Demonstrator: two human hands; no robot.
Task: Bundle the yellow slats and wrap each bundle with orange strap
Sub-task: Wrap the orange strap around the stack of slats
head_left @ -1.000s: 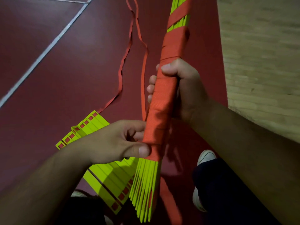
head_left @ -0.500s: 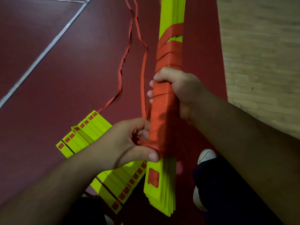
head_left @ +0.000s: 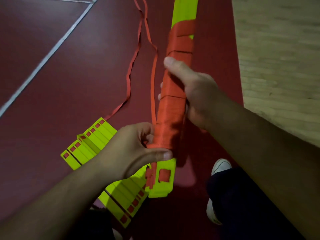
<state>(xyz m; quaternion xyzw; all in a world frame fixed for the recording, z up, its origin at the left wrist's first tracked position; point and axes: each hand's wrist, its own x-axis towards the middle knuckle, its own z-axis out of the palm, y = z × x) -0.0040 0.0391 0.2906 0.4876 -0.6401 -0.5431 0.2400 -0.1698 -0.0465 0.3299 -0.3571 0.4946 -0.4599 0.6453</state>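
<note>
Shows the broad face of the bundle of yellow slats (head_left: 185,9) now, where a second ago showed only thin edges fanned at the near end. Holds the bundle slanting, far end up and away, near end low.

Grips the middle of the bundle with the right hand (head_left: 195,90), over the orange strap (head_left: 171,115). Lays the thumb up along the wrap, a little farther up than half a second ago, with fingertips (head_left: 159,97) peeping round the bundle's left edge.

Keeps the left hand (head_left: 131,148) at the lowest turn of strap and pinches it there, thumb pressed flat across the front, fingers curled in at the bundle's left side.

Covers most of the bundle's middle in tight orange turns. Leaves bare yellow beyond the top turns and below the left thumb, with orange squares on the near end.

Trails a loose tail of strap (head_left: 152,87) in two wavy runs over the dark red floor (head_left: 78,80), left of the bundle.

Leaves a fan of yellow slats (head_left: 97,142) flat on the floor, left of and under the bundle's near end, partly hidden by the left forearm.

Shows a white line (head_left: 50,52) well left of the bundle and pale wooden floor (head_left: 280,58) to its right. Shows also a white shoe (head_left: 220,168) and dark trouser leg (head_left: 242,201) right of its near end.
</note>
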